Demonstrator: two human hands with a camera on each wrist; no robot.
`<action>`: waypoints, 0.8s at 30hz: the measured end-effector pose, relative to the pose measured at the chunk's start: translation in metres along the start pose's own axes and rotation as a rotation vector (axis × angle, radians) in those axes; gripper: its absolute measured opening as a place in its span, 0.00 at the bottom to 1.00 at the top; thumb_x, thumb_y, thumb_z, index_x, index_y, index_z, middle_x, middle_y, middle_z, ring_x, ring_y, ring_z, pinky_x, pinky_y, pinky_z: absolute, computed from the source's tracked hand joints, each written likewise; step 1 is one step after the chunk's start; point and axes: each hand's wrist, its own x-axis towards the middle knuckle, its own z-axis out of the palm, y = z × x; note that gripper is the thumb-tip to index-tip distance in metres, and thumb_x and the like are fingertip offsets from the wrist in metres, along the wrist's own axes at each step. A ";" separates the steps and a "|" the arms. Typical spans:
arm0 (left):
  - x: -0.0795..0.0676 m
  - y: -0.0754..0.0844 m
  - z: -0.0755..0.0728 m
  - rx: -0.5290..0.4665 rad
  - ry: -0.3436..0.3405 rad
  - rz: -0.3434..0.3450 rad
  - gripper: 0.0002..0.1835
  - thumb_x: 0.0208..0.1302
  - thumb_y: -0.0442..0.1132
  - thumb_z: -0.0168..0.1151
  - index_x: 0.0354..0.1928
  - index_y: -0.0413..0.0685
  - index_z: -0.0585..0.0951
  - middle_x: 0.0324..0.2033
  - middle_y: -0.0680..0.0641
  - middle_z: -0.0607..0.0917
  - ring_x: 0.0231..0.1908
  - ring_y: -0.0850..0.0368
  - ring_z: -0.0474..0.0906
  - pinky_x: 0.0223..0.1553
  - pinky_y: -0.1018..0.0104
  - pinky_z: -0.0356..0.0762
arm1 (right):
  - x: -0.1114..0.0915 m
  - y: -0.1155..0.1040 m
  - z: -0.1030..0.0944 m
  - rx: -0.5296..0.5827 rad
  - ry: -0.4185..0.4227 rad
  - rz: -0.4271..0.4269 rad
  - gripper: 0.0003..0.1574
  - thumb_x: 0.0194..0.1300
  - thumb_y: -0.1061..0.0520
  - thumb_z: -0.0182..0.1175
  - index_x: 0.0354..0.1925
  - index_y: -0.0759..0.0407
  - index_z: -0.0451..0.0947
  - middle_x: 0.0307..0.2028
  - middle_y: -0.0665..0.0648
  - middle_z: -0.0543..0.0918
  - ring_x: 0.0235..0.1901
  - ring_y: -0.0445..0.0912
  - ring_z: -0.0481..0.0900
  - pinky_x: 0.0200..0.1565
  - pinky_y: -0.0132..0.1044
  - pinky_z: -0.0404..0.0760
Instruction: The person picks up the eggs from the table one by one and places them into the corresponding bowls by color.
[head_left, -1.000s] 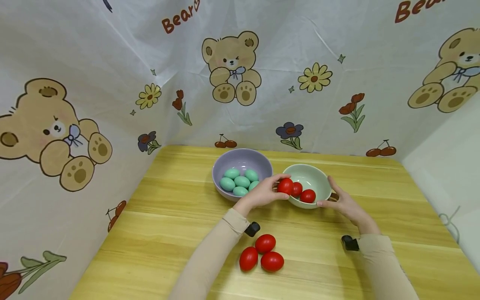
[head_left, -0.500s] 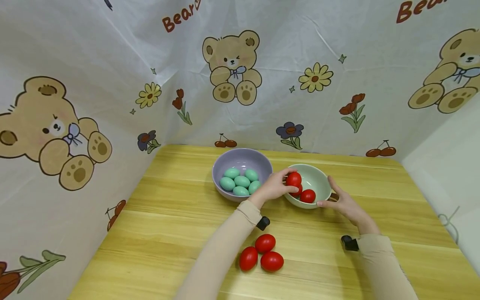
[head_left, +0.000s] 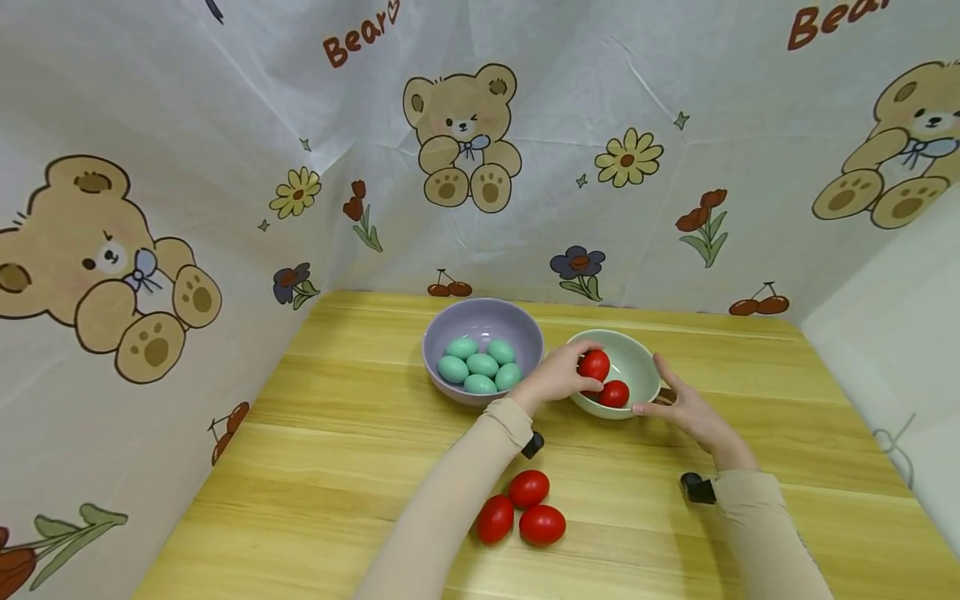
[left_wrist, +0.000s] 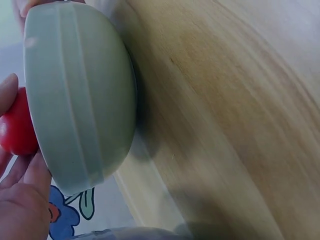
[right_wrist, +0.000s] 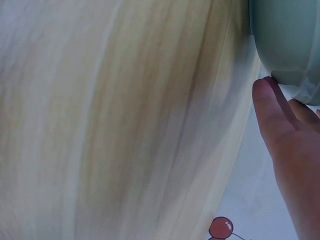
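My left hand [head_left: 555, 375] pinches a red egg [head_left: 595, 364] between thumb and fingers, inside the left part of the pale green bowl [head_left: 636, 367]. In the left wrist view this egg [left_wrist: 19, 125] shows just past the bowl's rim. Another red egg [head_left: 614, 394] lies in the bowl; a third there is hidden behind the held egg and my fingers. At the bowl's right side, my right hand [head_left: 697, 417] rests its spread thumb and fingers on the wall around a brown handle [head_left: 665, 397]. Fairly straight fingers [right_wrist: 272, 110] touch the bowl in the right wrist view.
Left of the green bowl stands a purple bowl [head_left: 431, 358] with several mint-green eggs [head_left: 482, 364] in it. Three red eggs [head_left: 528, 488] lie together on the wooden table [head_left: 315, 467] near the front. A cloth with printed bears [head_left: 465, 242] hangs behind.
My left hand has moved right and carried the red egg from the green bowl's left rim into the bowl, over an egg lying there. The right hand has stayed in place.
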 end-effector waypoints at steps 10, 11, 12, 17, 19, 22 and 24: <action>0.012 0.007 0.007 0.293 -0.049 -0.011 0.33 0.52 0.39 0.70 0.61 0.46 0.71 0.52 0.50 0.77 0.48 0.60 0.72 0.48 0.79 0.66 | -0.001 0.001 0.000 0.009 -0.001 0.000 0.61 0.61 0.55 0.62 0.72 0.53 0.26 0.70 0.65 0.33 0.62 0.72 0.50 0.57 0.66 0.56; 0.012 0.008 0.007 0.305 -0.051 -0.012 0.32 0.51 0.39 0.70 0.60 0.45 0.71 0.52 0.50 0.77 0.47 0.60 0.72 0.48 0.79 0.66 | -0.001 0.001 0.000 0.009 -0.001 -0.001 0.61 0.61 0.55 0.62 0.72 0.53 0.27 0.70 0.64 0.33 0.62 0.72 0.50 0.57 0.66 0.56; 0.013 0.009 0.007 0.308 -0.053 -0.016 0.32 0.51 0.39 0.71 0.60 0.45 0.72 0.51 0.50 0.77 0.47 0.60 0.72 0.48 0.79 0.67 | -0.001 0.001 0.000 0.011 -0.001 -0.002 0.61 0.61 0.55 0.62 0.72 0.53 0.27 0.70 0.64 0.33 0.62 0.72 0.50 0.57 0.66 0.56; 0.014 0.012 0.007 0.316 -0.065 -0.022 0.32 0.50 0.39 0.71 0.60 0.47 0.72 0.51 0.51 0.77 0.47 0.61 0.72 0.47 0.79 0.67 | -0.001 0.002 0.000 0.012 0.000 -0.007 0.61 0.61 0.55 0.62 0.72 0.54 0.26 0.70 0.64 0.32 0.62 0.72 0.50 0.57 0.66 0.55; 0.014 0.011 0.008 0.327 -0.082 -0.017 0.33 0.51 0.40 0.71 0.60 0.48 0.72 0.52 0.52 0.77 0.47 0.61 0.71 0.47 0.78 0.67 | -0.001 0.002 0.000 0.012 0.001 -0.005 0.61 0.61 0.55 0.62 0.72 0.54 0.26 0.70 0.64 0.32 0.62 0.72 0.50 0.57 0.67 0.55; 0.014 0.012 0.009 0.333 -0.106 -0.008 0.33 0.51 0.40 0.71 0.61 0.50 0.72 0.53 0.53 0.76 0.48 0.61 0.71 0.48 0.78 0.66 | -0.001 0.001 0.000 0.011 0.001 -0.004 0.61 0.61 0.55 0.62 0.72 0.53 0.27 0.70 0.63 0.32 0.62 0.71 0.51 0.57 0.67 0.56; 0.014 0.013 0.009 0.350 -0.118 -0.005 0.32 0.51 0.40 0.71 0.61 0.50 0.72 0.54 0.53 0.76 0.48 0.61 0.71 0.48 0.78 0.66 | -0.001 0.001 0.000 0.008 0.000 -0.006 0.61 0.61 0.55 0.62 0.72 0.53 0.27 0.70 0.63 0.32 0.62 0.71 0.51 0.57 0.67 0.56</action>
